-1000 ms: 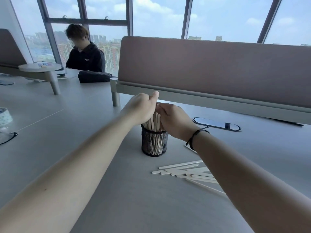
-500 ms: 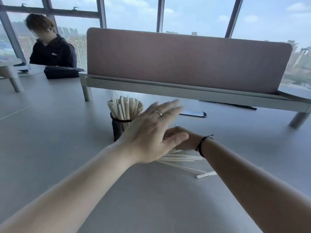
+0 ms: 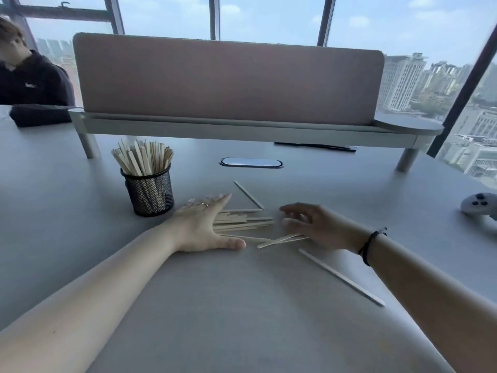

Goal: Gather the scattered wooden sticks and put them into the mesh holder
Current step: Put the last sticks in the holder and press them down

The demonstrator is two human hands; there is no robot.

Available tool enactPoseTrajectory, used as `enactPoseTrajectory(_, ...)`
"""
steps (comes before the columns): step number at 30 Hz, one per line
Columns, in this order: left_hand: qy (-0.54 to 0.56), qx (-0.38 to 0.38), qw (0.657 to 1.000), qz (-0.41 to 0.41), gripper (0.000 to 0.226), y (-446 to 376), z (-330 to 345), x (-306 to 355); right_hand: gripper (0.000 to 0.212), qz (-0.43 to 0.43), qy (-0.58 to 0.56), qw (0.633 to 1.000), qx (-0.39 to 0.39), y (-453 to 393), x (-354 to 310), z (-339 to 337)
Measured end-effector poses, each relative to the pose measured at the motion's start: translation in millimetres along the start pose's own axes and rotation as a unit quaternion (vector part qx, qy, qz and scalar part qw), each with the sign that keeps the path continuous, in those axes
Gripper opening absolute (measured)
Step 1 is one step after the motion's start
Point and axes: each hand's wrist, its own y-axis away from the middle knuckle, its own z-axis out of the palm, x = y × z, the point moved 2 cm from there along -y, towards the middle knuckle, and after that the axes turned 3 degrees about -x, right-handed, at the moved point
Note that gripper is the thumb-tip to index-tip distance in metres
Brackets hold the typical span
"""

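Descending from the black cylindrical mesh holder (image 3: 150, 189), both hands now flank the loose pale wooden sticks (image 3: 242, 223) on the grey table (image 3: 242, 305). Left hand (image 3: 204, 227) lies spread flat; right hand (image 3: 314, 227) hovers, fingers loosely curved, gripping nothing. Another gathering pass begins.

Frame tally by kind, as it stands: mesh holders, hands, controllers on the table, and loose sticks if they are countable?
Mesh holder: 1
Hands: 2, left hand and right hand
White controller: 1
Loose sticks: overlapping in a pile, no exact count
Total counted: 4
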Motion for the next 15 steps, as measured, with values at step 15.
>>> enactPoseTrajectory(15, 0.018, -0.016, 0.997, 0.076, 0.128, -31, 5, 46, 0.121, -0.151, 0.098, 0.984, 0.002, 12, -17, 32)
